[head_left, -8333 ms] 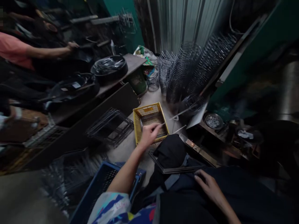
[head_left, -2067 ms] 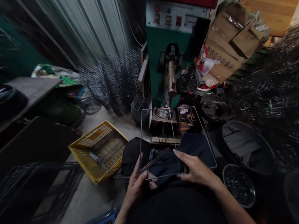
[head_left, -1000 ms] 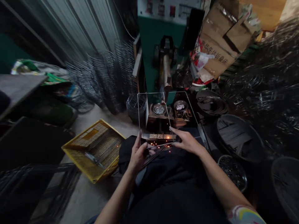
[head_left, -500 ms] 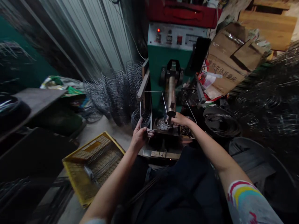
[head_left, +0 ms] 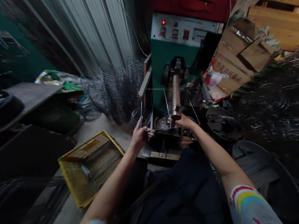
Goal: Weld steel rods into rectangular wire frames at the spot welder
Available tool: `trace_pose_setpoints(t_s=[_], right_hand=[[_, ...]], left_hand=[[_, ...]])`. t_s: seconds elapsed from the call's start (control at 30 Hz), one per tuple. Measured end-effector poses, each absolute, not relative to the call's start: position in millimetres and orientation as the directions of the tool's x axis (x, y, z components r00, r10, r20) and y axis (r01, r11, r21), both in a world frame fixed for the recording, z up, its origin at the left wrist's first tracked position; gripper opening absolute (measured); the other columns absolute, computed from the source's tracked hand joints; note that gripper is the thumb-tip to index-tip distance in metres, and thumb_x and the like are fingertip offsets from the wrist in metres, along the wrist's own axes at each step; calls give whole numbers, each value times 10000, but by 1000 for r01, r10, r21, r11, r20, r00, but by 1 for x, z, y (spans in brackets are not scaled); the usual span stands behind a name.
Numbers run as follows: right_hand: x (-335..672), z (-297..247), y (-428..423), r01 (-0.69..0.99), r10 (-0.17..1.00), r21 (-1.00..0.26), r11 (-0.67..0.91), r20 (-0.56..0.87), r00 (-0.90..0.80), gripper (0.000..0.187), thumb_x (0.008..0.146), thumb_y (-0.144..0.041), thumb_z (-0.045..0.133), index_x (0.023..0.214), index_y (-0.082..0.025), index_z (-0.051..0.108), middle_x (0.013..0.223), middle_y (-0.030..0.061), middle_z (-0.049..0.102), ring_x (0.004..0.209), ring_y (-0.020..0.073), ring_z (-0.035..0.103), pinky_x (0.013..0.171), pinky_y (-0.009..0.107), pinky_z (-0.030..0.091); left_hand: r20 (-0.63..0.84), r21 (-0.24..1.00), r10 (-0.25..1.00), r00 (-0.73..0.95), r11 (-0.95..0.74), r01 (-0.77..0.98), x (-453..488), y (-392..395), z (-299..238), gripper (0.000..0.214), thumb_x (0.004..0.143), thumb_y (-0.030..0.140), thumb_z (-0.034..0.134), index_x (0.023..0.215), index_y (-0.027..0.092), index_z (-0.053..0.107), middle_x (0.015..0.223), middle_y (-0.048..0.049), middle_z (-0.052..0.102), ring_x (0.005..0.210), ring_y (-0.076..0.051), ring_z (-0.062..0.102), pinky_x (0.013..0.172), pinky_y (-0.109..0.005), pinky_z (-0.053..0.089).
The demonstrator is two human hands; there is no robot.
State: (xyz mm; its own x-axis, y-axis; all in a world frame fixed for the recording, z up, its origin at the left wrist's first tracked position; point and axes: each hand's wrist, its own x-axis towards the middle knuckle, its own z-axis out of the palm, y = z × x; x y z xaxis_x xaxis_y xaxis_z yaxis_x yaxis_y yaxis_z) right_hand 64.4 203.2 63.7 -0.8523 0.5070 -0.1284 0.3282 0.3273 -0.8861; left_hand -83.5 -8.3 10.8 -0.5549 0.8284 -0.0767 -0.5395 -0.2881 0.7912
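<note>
Two bare hands worked at a thin wire frame in front of a green machine (head_left: 158, 71). On the left, the left hand (head_left: 139, 136) pinched the near left corner of the wire frame (head_left: 166, 101) between thumb and fingers. The right hand (head_left: 182, 120) was bent in at the frame's near side, its fingers partly hidden behind the end of a thick metal bar (head_left: 176, 96); I could not tell just what it pinched. The frame lay between the hands and the machine, its middle wire running just left of the bar.

Under the frame's near side stood a small bowl (head_left: 158, 124) with shiny bits of metal in it. A red light (head_left: 163, 22) glowed on the machine's panel, far from the hands. Some loose rods (head_left: 149, 191) lay across the person's lap. At the near left, a yellow crate (head_left: 80, 145) held more thin rods (head_left: 100, 161). Farther off on the left stood stacks of wire rings (head_left: 114, 85), and on the far right a cardboard box (head_left: 230, 70) leaned at a tilt.
</note>
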Motion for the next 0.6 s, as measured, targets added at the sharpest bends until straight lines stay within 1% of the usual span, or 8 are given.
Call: trace_pose_setpoints(t_s=[0.1, 0.2, 0.33, 0.43, 0.53, 0.6], right_hand=[[64, 64, 204, 322, 499, -888, 327, -127, -858, 109, 734, -238, 634, 725, -148, 572, 568, -20, 607, 443, 107, 557, 402, 180, 406], [63, 64, 208, 305, 490, -884, 354, -103, -866, 112, 735, -244, 632, 729, -148, 575, 578, -23, 597, 446, 111, 559, 413, 190, 413], [61, 63, 212, 303, 476, -876, 374, -99, -874, 164, 740, -282, 645, 691, -154, 554, 554, -31, 566, 440, 110, 549, 408, 191, 414], [59, 64, 210, 284, 455, -881, 378, -90, -886, 160, 757, -291, 629, 706, -153, 565, 569, -24, 581, 453, 113, 558, 406, 185, 403], [57, 67, 207, 298, 417, -885, 357, -135, -899, 157, 793, -286, 590, 731, -142, 599, 589, 0, 608, 463, 117, 560, 432, 201, 415], [60, 70, 208, 332, 423, -855, 397, -150, -893, 183, 812, -294, 587, 724, -136, 615, 600, 21, 616, 503, 134, 582, 479, 224, 439]], left_hand=[[-72, 793, 829, -555, -290, -536, -86, -7, 11, 922, 791, 172, 640, 1542, 206, 106, 671, -49, 709, 500, -175, 661, 450, -222, 459], [-62, 806, 832, -552, -284, -520, -87, -5, 11, 926, 790, 176, 639, 1543, 231, 102, 672, -41, 720, 515, -181, 672, 460, -226, 474], [-85, 821, 832, -548, -253, -512, -89, -4, 13, 934, 789, 175, 633, 1544, 221, 85, 680, -62, 734, 517, -174, 671, 455, -203, 461], [-92, 834, 835, -542, -232, -500, -89, -4, 15, 921, 796, 175, 631, 1544, 217, 96, 693, -68, 738, 523, -169, 670, 459, -202, 459], [-102, 846, 831, -547, -216, -487, -89, -5, 15, 916, 798, 176, 635, 1544, 213, 105, 690, -62, 736, 512, -160, 661, 487, -225, 484], [-107, 851, 828, -550, -210, -481, -90, -5, 14, 920, 796, 180, 638, 1543, 202, 102, 681, -64, 733, 500, -157, 655, 484, -225, 483]])
